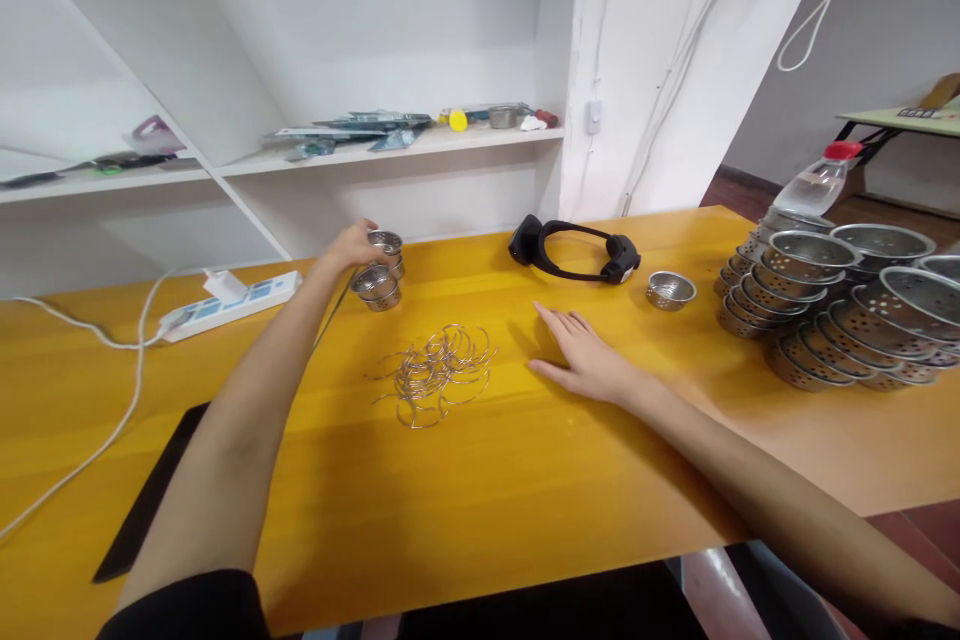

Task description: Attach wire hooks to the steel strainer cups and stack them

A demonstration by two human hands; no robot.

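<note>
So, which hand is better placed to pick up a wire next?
Probably the right hand: it's open, empty and beside the wires. The left hand is away at the cups.

The left sleeve (191, 608) is plain black; beyond that sleeve, the left forearm (259, 400) and left hand (355, 246) are bare.

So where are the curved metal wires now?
In the head view, the curved metal wires lie left of centre on the yellow tabletop, beside the right hand.

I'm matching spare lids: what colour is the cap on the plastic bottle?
The bottle cap is red, seen in the head view.
</note>
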